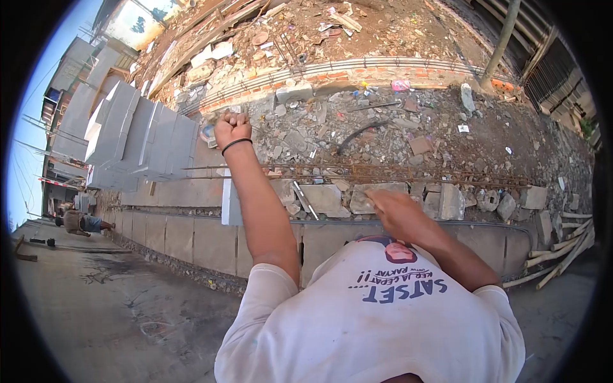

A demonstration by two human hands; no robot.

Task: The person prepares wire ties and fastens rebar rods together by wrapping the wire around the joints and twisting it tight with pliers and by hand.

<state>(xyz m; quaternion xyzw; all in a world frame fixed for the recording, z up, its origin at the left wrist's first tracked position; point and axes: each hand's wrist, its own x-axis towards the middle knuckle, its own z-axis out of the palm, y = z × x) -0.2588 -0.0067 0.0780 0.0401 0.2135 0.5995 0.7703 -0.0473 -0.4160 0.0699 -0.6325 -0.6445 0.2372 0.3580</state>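
My left hand point(233, 127), below a black wristband point(236, 145), is stretched forward and closed in a fist over the rubble. Whatever it holds, if anything, is hidden. A small pale-and-blue item point(208, 135) lies just left of it. My right hand point(397, 214) is nearer my body, its fingers bunched and pointing left above a row of broken concrete blocks point(325, 199). I cannot make out anything between those fingers. Thin rusty steel bars point(357, 172) run across between both hands. A slim silvery metal piece point(305, 200) leans among the blocks.
Grey building blocks point(169, 142) are stacked at left, beside a single pale block point(231, 203). A low brick edge point(255, 88) with steel bars runs behind the rubble. Bamboo poles point(565, 249) lie at right. A person point(83, 222) is farther off at left.
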